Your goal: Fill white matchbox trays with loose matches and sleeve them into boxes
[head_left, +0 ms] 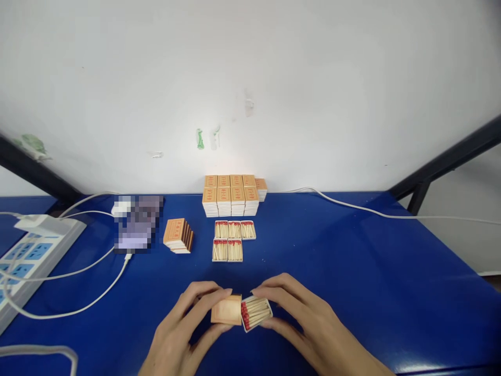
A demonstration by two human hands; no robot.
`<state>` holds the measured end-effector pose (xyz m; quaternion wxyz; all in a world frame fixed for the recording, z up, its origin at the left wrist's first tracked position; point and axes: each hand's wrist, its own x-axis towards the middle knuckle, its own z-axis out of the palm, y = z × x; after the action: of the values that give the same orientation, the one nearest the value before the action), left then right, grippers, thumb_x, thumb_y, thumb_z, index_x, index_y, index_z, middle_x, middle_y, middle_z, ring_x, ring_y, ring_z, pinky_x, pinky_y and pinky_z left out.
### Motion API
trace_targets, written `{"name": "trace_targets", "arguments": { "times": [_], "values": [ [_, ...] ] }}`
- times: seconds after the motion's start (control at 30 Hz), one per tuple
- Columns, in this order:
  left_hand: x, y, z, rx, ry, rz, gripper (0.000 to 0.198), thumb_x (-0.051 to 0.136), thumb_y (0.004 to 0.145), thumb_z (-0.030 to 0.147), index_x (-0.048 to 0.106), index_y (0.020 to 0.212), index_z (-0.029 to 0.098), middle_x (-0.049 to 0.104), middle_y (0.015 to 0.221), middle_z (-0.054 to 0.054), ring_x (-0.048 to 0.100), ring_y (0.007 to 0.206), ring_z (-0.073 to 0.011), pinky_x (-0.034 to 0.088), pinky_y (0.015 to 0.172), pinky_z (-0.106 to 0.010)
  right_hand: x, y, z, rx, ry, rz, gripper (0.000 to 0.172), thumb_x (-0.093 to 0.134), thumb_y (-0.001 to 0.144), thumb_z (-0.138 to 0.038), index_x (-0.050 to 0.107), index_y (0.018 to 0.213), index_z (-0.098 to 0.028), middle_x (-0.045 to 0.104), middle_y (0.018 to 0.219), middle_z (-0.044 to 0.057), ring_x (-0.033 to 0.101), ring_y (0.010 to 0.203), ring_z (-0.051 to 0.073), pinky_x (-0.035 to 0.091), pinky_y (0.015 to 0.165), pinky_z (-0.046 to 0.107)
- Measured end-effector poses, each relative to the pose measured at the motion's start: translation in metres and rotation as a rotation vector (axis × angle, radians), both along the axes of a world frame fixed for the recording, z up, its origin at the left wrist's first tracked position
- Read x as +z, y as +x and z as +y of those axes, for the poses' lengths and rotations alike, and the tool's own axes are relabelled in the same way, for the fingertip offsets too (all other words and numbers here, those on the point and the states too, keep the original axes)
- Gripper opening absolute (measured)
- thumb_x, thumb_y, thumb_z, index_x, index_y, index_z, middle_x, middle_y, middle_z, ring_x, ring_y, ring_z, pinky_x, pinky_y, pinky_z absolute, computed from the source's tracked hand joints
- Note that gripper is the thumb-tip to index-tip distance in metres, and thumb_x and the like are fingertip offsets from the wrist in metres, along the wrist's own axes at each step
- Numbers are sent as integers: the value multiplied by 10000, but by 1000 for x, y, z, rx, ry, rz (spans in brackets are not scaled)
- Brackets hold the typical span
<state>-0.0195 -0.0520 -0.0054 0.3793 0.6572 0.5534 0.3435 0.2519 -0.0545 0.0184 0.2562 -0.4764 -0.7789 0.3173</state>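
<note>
My left hand [186, 326] grips an orange matchbox sleeve [227, 310] between thumb and fingers. Right beside it, my right hand [303, 318] holds a white matchbox tray [270, 308] by its sides. Red-headed matches [256, 310] fill this tray, their heads toward the sleeve. The tray is tilted and its end meets the sleeve's edge; I cannot tell whether any part is still inside. Beyond my hands, several trays full of matches [235, 249] lie in two rows. A stack of orange sleeves or boxes [177, 234] stands to their left, showing dark striking strips.
Stacked orange-topped matchboxes [230, 196] stand by the white wall [313, 104]. On the left lie a blurred-out phone-like object [139, 224], a power strip [35, 261] and white cables [94, 308]. Another cable [360, 209] runs right across the blue table [376, 282].
</note>
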Motion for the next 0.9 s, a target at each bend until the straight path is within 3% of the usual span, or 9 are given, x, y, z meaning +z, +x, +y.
{"name": "trace_targets", "arguments": {
  "times": [0.23, 0.43, 0.6, 0.67, 0.77, 0.9],
  "values": [
    [3, -11, 6, -148, -39, 55, 300, 747, 1014, 552, 853, 1283, 467, 793, 1288, -52, 810, 1056, -275, 558, 523, -190, 3, -1, -1, 34, 26, -74, 352, 608, 1137, -244, 651, 1482, -295, 705, 1368, 91, 779, 1202, 219, 693, 1061, 363],
    [0, -15, 8, -186, -6, 118, 318, 767, 1011, 524, 829, 1319, 470, 789, 1289, -50, 819, 1052, -265, 575, 541, -179, 3, -3, -3, -4, 125, -100, 393, 594, 1141, -238, 675, 1515, -327, 752, 1315, 91, 807, 1125, 239, 733, 970, 379],
    [-2, -16, 6, -243, 44, 122, 339, 771, 1018, 489, 811, 1353, 461, 791, 1278, -44, 822, 1052, -257, 675, 896, -281, 3, -8, -5, 9, 233, -114, 351, 646, 1122, -275, 700, 1465, -325, 788, 1226, 84, 807, 1059, 256, 735, 917, 389],
    [-2, -14, 7, -248, 32, 83, 345, 795, 1001, 484, 816, 1345, 473, 795, 1264, -37, 814, 1083, -254, 667, 939, -290, 0, -11, -6, 23, 269, -128, 310, 661, 1117, -300, 701, 1424, -276, 792, 1198, 91, 799, 1044, 257, 727, 917, 392],
    [0, -5, 6, -122, -46, -71, 343, 891, 911, 502, 865, 1248, 446, 805, 1197, -33, 790, 1015, -242, 659, 909, -299, -5, -17, -9, 1, 310, -97, 275, 676, 1112, -330, 698, 1373, -247, 798, 1150, 89, 798, 1001, 244, 720, 914, 383],
    [0, 18, -1, 180, -309, -603, 544, 1057, 700, 454, 858, 1195, 346, 837, 1104, -40, 787, 987, -230, 654, 906, -310, -17, -25, -17, -115, 394, -7, 395, 759, 1059, -381, 683, 1424, -250, 825, 1109, 94, 815, 926, 244, 724, 832, 365]
  ]
}}
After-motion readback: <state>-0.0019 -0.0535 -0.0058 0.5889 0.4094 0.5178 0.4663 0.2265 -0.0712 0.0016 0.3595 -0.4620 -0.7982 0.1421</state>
